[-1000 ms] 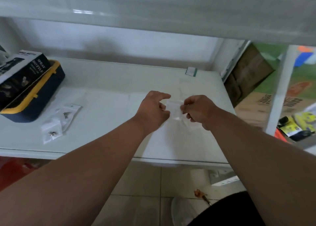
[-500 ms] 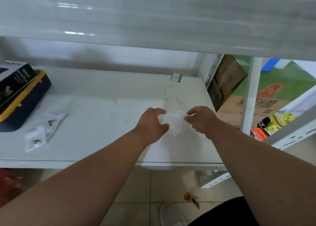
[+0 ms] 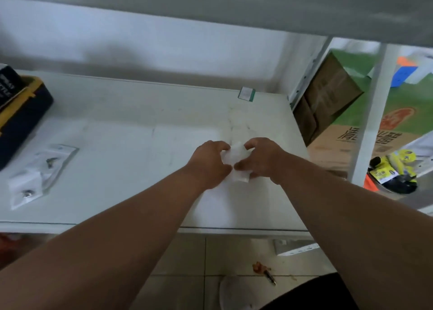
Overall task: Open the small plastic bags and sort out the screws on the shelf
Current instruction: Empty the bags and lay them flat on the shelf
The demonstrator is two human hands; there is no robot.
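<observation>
Both arms stretched forward over the white shelf [image 3: 121, 131], forearms converging toward its right front part. Left hand [image 3: 209, 163] knuckles-up, fingers curled, pinching the left edge of a small clear plastic bag [image 3: 235, 156]; right hand [image 3: 262, 159] mirrored just beside it, thumb and fingers curled onto the bag's right edge, thumbs nearly touching. Bag crumpled between the two hands, held just above the shelf surface, its lower corner hanging below the thumbs; contents too blurred to tell. Toward the left front of the shelf, well apart from the hands, two more small bags [image 3: 38, 176] lying flat and overlapping, small dark metal pieces visible inside. At the far left edge of the shelf, a navy and yellow case [image 3: 22, 119] with a black box [image 3: 8, 84] resting on top. Near the back right of the shelf, a small green-edged label [image 3: 246, 93]. Past the right end of the shelf, a white upright post [image 3: 370, 112] and cardboard boxes [image 3: 328, 103] on the floor. Nothing between the hands and the bag.
</observation>
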